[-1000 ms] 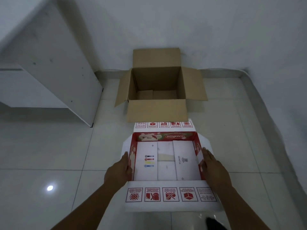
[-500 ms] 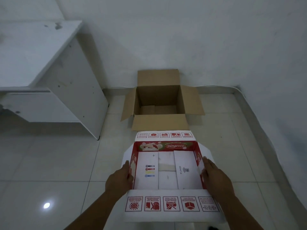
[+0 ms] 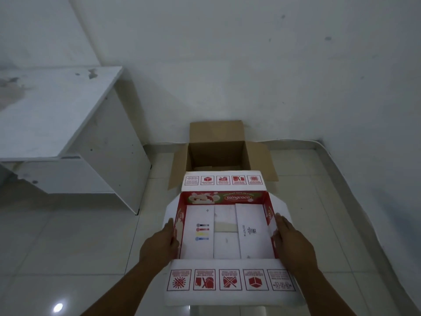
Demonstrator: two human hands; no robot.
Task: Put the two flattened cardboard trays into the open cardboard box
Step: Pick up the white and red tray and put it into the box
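A: What does the tray [image 3: 227,231] look like?
B: A flattened white cardboard tray, its panel ringed by low red printed walls, one reading "mingcoco". White flaps at the far and near ends each carry a row of red handling symbols. Whether a second tray lies under it cannot be told.

A: Where are the edges and the free room?
B: The tray's far flap overlaps the near rim of the open cardboard box [image 3: 218,153], which stands on the tiled floor [image 3: 68,247] against the wall [image 3: 250,65], its four flaps spread. A white cabinet [image 3: 75,137] stands to the left, well apart; bare floor lies on both sides.

A: How does the tray sit relative to the hands?
B: Between them. The left hand [image 3: 159,244] presses its left edge, fingers along the red wall. The right hand [image 3: 292,244] lies flat against the right edge, fingers extended. Both grip the tray, held clear of the floor in front of the box.
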